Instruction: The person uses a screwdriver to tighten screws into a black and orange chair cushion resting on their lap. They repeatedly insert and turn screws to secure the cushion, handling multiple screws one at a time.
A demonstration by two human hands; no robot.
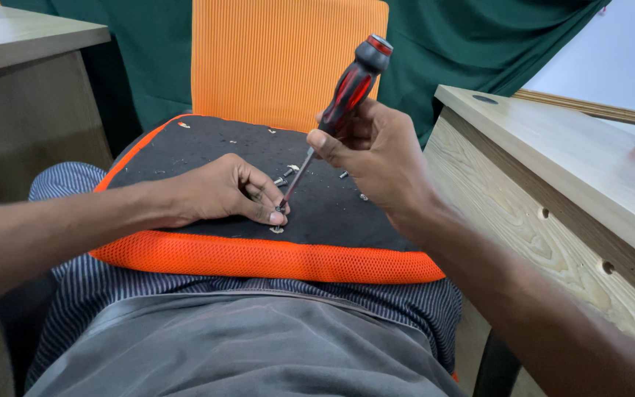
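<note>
There is one view only, from a camera worn on the person's head, tilted down and forward over their own lap. It sits close: both forearms enter from the bottom corners, and the upturned orange seat cushion resting on the knees fills the middle. The gaze runs ahead toward a green curtain at the back, with a wooden desk along the right edge and another desk at the upper left

right hand gripping screwdriver, left hand steadying tip — black seat underside
</note>
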